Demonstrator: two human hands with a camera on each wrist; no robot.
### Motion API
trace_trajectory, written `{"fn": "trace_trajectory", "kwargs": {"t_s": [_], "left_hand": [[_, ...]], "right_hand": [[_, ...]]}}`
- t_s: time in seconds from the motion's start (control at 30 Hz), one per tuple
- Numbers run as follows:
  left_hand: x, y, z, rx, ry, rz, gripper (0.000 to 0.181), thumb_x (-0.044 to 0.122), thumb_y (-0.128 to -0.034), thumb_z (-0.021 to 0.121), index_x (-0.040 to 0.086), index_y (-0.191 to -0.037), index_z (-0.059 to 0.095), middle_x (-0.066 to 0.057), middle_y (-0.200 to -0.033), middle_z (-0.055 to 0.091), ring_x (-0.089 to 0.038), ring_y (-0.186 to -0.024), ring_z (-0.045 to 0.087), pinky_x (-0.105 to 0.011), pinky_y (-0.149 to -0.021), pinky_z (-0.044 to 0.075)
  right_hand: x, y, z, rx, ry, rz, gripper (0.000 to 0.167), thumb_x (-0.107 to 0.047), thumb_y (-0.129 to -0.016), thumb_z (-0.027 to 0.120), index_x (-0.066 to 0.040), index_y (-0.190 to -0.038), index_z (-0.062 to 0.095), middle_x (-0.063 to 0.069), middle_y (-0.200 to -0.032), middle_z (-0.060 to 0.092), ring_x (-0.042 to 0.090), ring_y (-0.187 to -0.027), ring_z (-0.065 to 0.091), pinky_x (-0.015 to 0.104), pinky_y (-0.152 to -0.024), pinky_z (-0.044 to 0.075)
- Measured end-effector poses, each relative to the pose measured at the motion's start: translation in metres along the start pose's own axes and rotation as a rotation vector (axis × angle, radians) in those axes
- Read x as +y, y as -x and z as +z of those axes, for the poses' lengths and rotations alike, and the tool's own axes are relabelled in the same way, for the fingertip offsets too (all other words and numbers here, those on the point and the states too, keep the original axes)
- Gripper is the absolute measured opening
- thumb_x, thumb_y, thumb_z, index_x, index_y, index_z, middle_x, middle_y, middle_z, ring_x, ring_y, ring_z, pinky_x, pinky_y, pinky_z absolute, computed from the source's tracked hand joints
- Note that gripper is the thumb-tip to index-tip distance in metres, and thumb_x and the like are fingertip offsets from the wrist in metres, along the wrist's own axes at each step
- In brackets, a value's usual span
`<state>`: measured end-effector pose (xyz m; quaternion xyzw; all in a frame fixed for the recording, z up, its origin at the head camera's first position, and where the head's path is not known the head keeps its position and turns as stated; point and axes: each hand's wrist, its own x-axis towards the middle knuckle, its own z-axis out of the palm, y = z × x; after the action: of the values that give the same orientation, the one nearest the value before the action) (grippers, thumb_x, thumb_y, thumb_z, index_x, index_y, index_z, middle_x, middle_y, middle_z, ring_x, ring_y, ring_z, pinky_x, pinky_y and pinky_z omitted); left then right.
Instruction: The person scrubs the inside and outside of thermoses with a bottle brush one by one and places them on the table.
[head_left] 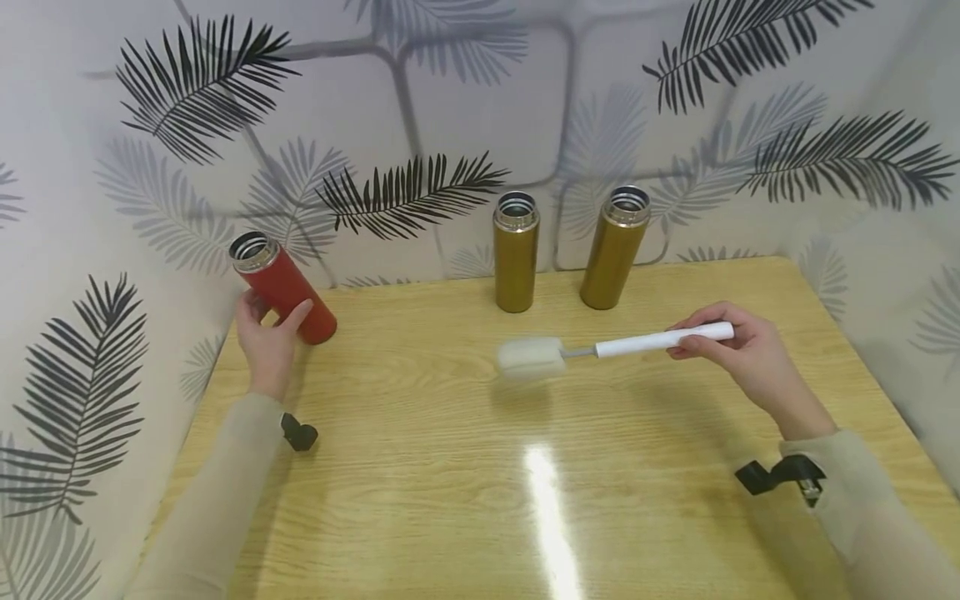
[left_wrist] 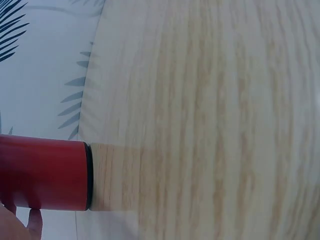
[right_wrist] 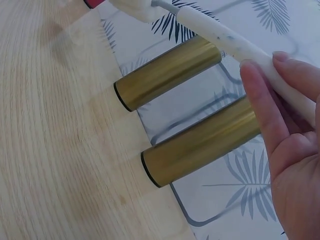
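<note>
On the left in the head view stands a red thermos flask [head_left: 288, 287] with an uncapped steel mouth. My left hand [head_left: 267, 343] grips its lower part between thumb and fingers; the left wrist view shows the flask's dark base rim and only fingertips [left_wrist: 34, 222]. My right hand [head_left: 750, 358] holds a sponge bottle brush [head_left: 651, 342] by its white handle. The brush's pale sponge head [head_left: 531, 357] points left above the table, apart from any flask, and is blurred. Part of that head is cut off in the right wrist view.
Two gold thermos flasks, one at centre [head_left: 515, 267] and one to its right [head_left: 611, 258], stand uncapped near the table's back edge. Behind them rises a wall [head_left: 480, 108] with a leaf pattern. A bright reflection lies on the wooden table [head_left: 405, 467].
</note>
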<state>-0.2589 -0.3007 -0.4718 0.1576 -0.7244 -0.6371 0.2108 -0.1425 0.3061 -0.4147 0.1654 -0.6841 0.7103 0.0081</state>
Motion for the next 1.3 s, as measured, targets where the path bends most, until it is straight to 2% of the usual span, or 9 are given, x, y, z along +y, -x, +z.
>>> {"fn": "trace_trajectory", "kwargs": {"t_s": [0.23,0.37,0.5,0.63,0.77,0.97,1.07,1.17,1.3], "left_hand": [[-0.003,0.000,0.002,-0.038,-0.045,0.027,0.077,0.021,-0.0859,0.087,0.016,-0.150,0.045,-0.002,-0.141,0.055,-0.014,-0.129,0.049,-0.033,-0.108,0.046],[-0.003,0.009,0.001,-0.050,-0.061,0.005,0.090,0.026,-0.0885,0.085,0.017,-0.162,0.033,-0.004,-0.160,0.042,-0.015,-0.145,0.038,-0.035,-0.118,0.038],[0.000,0.038,0.008,0.078,-0.047,0.049,0.093,0.034,-0.0880,0.085,0.017,-0.161,0.031,-0.004,-0.161,0.033,-0.010,-0.143,0.033,-0.030,-0.114,0.036],[0.006,0.073,0.023,0.131,-0.051,0.206,0.069,0.029,-0.0902,0.084,0.011,-0.145,0.046,-0.010,-0.142,0.043,-0.018,-0.126,0.041,-0.034,-0.099,0.038],[0.020,0.103,0.041,0.003,-0.011,0.376,0.048,0.009,-0.0936,0.078,-0.003,-0.133,0.054,-0.022,-0.128,0.053,-0.031,-0.113,0.049,-0.033,-0.090,0.039],[0.054,0.136,0.072,-0.240,0.023,0.503,0.030,-0.004,-0.0946,0.072,-0.010,-0.122,0.062,-0.031,-0.116,0.061,-0.017,-0.101,0.057,-0.042,-0.085,0.045],[0.058,0.139,0.087,-0.326,0.016,0.510,0.031,-0.003,-0.0948,0.072,-0.008,-0.124,0.065,-0.031,-0.115,0.064,-0.031,-0.102,0.061,-0.053,-0.088,0.047],[0.048,0.134,0.102,-0.383,0.003,0.522,0.032,-0.002,-0.0948,0.073,-0.006,-0.126,0.066,-0.030,-0.116,0.066,-0.045,-0.105,0.060,-0.060,-0.090,0.047],[0.034,0.125,0.122,-0.427,0.011,0.527,0.035,0.001,-0.0936,0.076,-0.002,-0.128,0.067,-0.026,-0.118,0.067,-0.045,-0.105,0.062,-0.062,-0.091,0.048]], "right_hand": [[-0.001,0.003,0.005,0.028,-0.014,-0.008,0.017,0.018,-0.096,0.060,0.008,-0.109,0.061,0.006,-0.107,0.077,0.017,-0.087,0.078,0.031,-0.082,0.062],[-0.002,0.004,0.008,0.041,-0.022,-0.006,0.016,0.017,-0.096,0.061,0.006,-0.109,0.061,0.006,-0.106,0.078,0.017,-0.086,0.077,0.030,-0.083,0.062],[-0.002,0.003,0.008,0.051,-0.038,-0.007,0.016,0.017,-0.096,0.061,0.005,-0.108,0.062,0.006,-0.105,0.079,0.017,-0.084,0.077,0.030,-0.082,0.062],[-0.003,0.002,0.009,0.046,-0.047,-0.031,0.017,0.017,-0.096,0.060,0.006,-0.109,0.062,0.007,-0.104,0.078,0.017,-0.084,0.077,0.029,-0.082,0.062],[-0.004,0.001,0.010,0.054,-0.048,-0.055,0.016,0.017,-0.097,0.060,0.008,-0.110,0.063,0.007,-0.103,0.078,0.017,-0.083,0.076,0.028,-0.082,0.062],[-0.007,0.000,0.011,0.076,-0.030,-0.072,0.013,0.015,-0.097,0.061,0.010,-0.108,0.066,0.008,-0.101,0.078,0.016,-0.081,0.075,0.027,-0.078,0.062],[-0.008,0.000,0.012,0.084,-0.021,-0.078,0.013,0.014,-0.098,0.061,0.010,-0.109,0.067,0.007,-0.100,0.078,0.016,-0.080,0.075,0.026,-0.079,0.061],[-0.009,-0.001,0.013,0.098,-0.014,-0.083,0.013,0.013,-0.098,0.061,0.010,-0.109,0.067,0.006,-0.099,0.079,0.016,-0.078,0.075,0.025,-0.079,0.061],[-0.009,-0.002,0.014,0.115,-0.022,-0.090,0.013,0.013,-0.098,0.060,0.010,-0.109,0.068,0.006,-0.099,0.079,0.015,-0.078,0.075,0.025,-0.078,0.061]]}}
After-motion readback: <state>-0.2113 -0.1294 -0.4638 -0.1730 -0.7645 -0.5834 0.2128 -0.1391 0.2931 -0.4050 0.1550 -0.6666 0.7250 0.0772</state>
